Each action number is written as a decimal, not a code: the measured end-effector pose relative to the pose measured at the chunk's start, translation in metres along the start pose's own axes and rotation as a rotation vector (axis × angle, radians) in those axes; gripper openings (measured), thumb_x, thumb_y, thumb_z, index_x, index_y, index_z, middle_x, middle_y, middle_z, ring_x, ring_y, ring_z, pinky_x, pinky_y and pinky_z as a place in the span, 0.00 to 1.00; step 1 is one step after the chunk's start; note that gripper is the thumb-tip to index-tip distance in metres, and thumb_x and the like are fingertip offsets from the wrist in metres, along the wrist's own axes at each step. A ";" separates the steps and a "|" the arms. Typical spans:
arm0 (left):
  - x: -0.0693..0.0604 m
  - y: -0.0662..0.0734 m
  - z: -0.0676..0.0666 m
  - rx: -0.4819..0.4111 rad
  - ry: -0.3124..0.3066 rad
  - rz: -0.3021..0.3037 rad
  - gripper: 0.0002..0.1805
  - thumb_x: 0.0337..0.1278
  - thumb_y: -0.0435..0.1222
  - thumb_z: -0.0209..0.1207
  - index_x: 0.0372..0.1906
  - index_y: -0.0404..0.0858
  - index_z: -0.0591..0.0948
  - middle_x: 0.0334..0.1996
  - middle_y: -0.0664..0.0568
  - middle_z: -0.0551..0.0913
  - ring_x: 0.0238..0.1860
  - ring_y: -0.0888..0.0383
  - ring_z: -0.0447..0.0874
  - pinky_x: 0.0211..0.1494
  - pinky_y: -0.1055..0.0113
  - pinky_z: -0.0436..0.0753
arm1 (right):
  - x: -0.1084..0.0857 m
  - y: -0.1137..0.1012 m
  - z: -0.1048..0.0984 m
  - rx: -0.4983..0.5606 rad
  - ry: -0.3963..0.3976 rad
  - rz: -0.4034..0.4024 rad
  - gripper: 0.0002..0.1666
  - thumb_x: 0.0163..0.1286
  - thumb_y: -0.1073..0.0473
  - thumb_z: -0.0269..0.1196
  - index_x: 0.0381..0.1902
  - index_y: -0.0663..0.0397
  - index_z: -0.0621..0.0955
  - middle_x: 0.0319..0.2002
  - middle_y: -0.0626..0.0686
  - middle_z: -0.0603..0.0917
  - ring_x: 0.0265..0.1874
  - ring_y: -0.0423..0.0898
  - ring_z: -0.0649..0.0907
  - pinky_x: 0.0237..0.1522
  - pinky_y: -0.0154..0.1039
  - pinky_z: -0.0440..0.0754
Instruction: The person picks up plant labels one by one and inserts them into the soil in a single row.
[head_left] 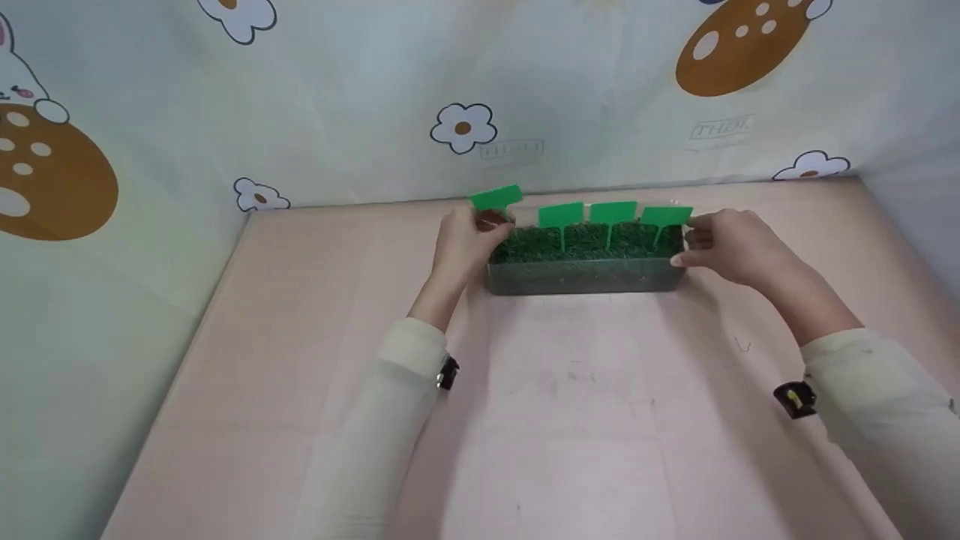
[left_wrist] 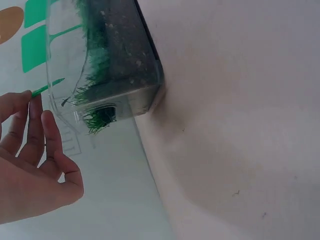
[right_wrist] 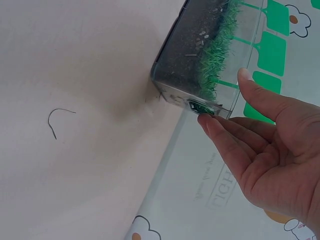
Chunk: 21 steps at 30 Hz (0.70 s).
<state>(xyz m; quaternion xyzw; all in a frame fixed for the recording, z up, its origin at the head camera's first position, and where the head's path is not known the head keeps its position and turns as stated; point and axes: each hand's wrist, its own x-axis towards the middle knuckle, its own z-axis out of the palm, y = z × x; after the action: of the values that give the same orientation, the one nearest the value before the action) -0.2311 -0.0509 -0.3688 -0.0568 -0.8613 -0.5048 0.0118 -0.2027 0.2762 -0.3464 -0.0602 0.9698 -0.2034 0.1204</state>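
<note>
A clear planter box (head_left: 589, 277) with dark soil and green grass (head_left: 529, 246) stands toward the back of the table. Three green plant labels (head_left: 613, 212) stand upright in the grass, toward the middle and right. My left hand (head_left: 466, 236) pinches another green plant label (head_left: 497, 198), slightly tilted, at the box's left end. In the left wrist view its pointed stem (left_wrist: 48, 87) is above the grass, its tip apart from the soil. My right hand (head_left: 739, 244) grips the box's right end, thumb by the rim and fingertips (right_wrist: 206, 120) at the end wall's opening.
The pink tabletop (head_left: 570, 420) reaches back to a pale curtain (head_left: 360, 112) printed with flowers and other figures. A thin dark strand (right_wrist: 50, 120) lies on the table near the right forearm. Small specks dot the surface.
</note>
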 end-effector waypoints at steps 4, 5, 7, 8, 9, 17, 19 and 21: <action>0.003 -0.002 0.001 0.094 -0.026 -0.038 0.07 0.66 0.40 0.62 0.44 0.45 0.86 0.43 0.52 0.87 0.48 0.55 0.84 0.60 0.58 0.77 | 0.000 0.000 0.000 0.002 -0.006 0.003 0.37 0.68 0.55 0.67 0.66 0.74 0.70 0.57 0.74 0.79 0.60 0.70 0.77 0.59 0.64 0.75; 0.003 -0.002 0.002 0.111 -0.031 -0.041 0.07 0.67 0.41 0.62 0.44 0.45 0.86 0.43 0.53 0.87 0.48 0.56 0.83 0.64 0.56 0.73 | 0.000 0.000 0.000 0.004 -0.009 0.004 0.38 0.68 0.54 0.67 0.67 0.74 0.70 0.58 0.74 0.78 0.61 0.70 0.76 0.59 0.64 0.75; 0.004 -0.004 0.004 0.139 -0.033 -0.035 0.07 0.67 0.42 0.61 0.44 0.47 0.87 0.43 0.55 0.88 0.48 0.58 0.83 0.67 0.50 0.65 | 0.000 0.000 0.000 0.008 -0.011 0.007 0.40 0.68 0.54 0.67 0.68 0.74 0.68 0.59 0.74 0.78 0.61 0.70 0.76 0.60 0.64 0.74; 0.005 -0.005 0.005 0.146 -0.028 -0.026 0.08 0.67 0.43 0.61 0.44 0.47 0.87 0.42 0.56 0.88 0.47 0.58 0.82 0.68 0.47 0.62 | 0.000 0.000 0.000 0.010 -0.011 0.008 0.40 0.68 0.54 0.67 0.68 0.74 0.68 0.59 0.74 0.78 0.61 0.70 0.76 0.60 0.64 0.74; 0.005 -0.006 0.006 0.146 -0.022 -0.016 0.08 0.67 0.43 0.61 0.44 0.47 0.87 0.42 0.56 0.88 0.47 0.58 0.82 0.68 0.46 0.59 | -0.001 0.000 0.000 0.013 -0.010 0.007 0.40 0.68 0.54 0.67 0.68 0.74 0.68 0.59 0.74 0.78 0.61 0.70 0.76 0.60 0.64 0.74; 0.005 -0.015 0.013 0.117 0.037 0.028 0.07 0.66 0.43 0.63 0.44 0.47 0.86 0.40 0.56 0.89 0.47 0.58 0.83 0.68 0.45 0.55 | -0.002 0.000 0.002 0.025 0.000 0.009 0.37 0.68 0.57 0.67 0.67 0.73 0.70 0.58 0.74 0.78 0.60 0.70 0.77 0.59 0.64 0.76; 0.004 -0.017 0.014 0.108 0.042 0.041 0.08 0.67 0.44 0.62 0.44 0.47 0.86 0.41 0.56 0.89 0.48 0.58 0.83 0.68 0.45 0.54 | -0.002 -0.001 0.003 0.026 0.000 0.010 0.37 0.68 0.57 0.67 0.67 0.73 0.70 0.58 0.74 0.78 0.60 0.70 0.77 0.59 0.64 0.76; 0.004 -0.018 0.015 0.089 0.044 0.054 0.09 0.67 0.46 0.61 0.43 0.48 0.87 0.43 0.57 0.89 0.49 0.59 0.82 0.69 0.45 0.53 | -0.002 -0.001 0.004 0.026 0.002 0.007 0.36 0.67 0.58 0.68 0.67 0.73 0.70 0.58 0.74 0.78 0.60 0.70 0.77 0.59 0.64 0.75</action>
<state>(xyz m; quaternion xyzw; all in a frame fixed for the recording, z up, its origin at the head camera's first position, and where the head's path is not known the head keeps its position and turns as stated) -0.2360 -0.0464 -0.3911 -0.0683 -0.8806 -0.4665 0.0471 -0.1999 0.2742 -0.3491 -0.0552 0.9674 -0.2156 0.1210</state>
